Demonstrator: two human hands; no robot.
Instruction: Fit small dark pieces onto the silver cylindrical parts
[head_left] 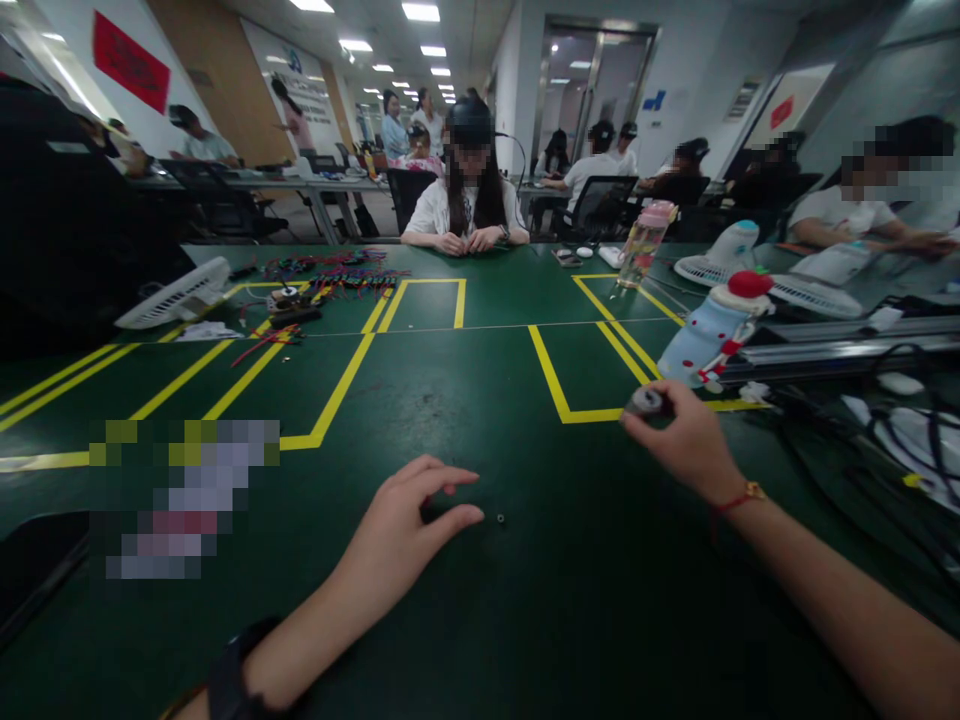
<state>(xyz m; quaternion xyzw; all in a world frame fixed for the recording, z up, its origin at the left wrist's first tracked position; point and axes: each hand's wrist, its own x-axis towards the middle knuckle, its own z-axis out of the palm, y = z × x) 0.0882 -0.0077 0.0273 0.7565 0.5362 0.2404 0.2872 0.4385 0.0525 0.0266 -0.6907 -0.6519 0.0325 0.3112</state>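
Observation:
My left hand (pixel 409 525) rests on the green table (pixel 480 400), fingers loosely curled, thumb and forefinger apart, holding nothing. A tiny dark ring-shaped part (pixel 500 519) lies on the mat just right of its fingertips. My right hand (pixel 686 440) is out to the right near a yellow tape line, with its fingertips pinched on a small round grey object (pixel 646 402). A red cord bracelet sits on that wrist.
A snowman-shaped bottle (pixel 712 335) lies beside my right hand; cables (pixel 885 420) and white fans (pixel 176 295) flank the table. Coloured wires (pixel 330 272) lie far left, a clear bottle (pixel 643 245) far right. A person sits opposite, others behind.

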